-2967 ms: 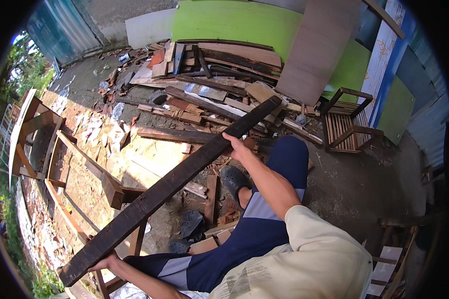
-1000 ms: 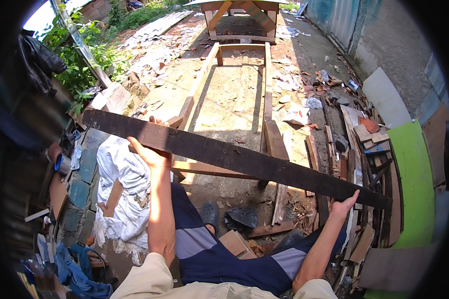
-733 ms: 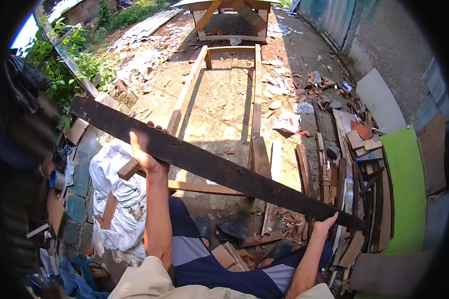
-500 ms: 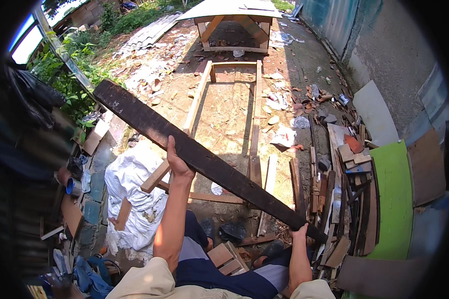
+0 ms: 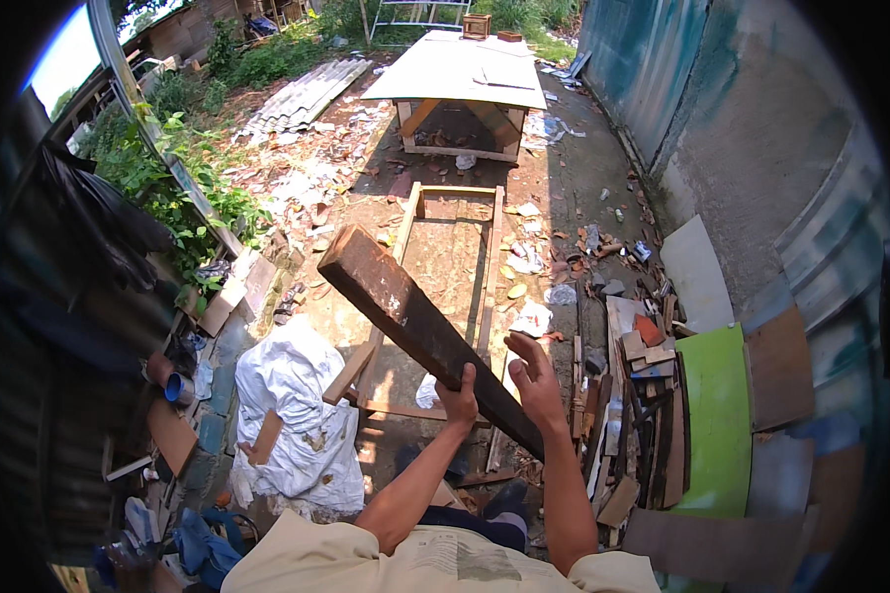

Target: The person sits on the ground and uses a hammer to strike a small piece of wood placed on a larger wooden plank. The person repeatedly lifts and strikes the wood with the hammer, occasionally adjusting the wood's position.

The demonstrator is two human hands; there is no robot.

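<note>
A long dark weathered plank [image 5: 405, 311] points away from me, its far end raised toward the upper left. My left hand [image 5: 458, 397] grips its underside near the middle. My right hand [image 5: 536, 381] lies against the plank's right edge lower down, palm on the wood with fingers spread upward. On the ground beyond the plank lies a long rectangular wooden frame [image 5: 492, 259].
A white-topped table [image 5: 465, 71] stands at the far end of the yard. White sacks [image 5: 292, 410] lie at left near corrugated sheets and plants. Scrap wood, a green panel [image 5: 717, 420] and boards are stacked on the right beside a blue-grey wall [image 5: 752, 148].
The plank swung from lying crosswise in front of me to pointing forward and up. My hands came closer together on it, and my view turned toward the frame and table.
</note>
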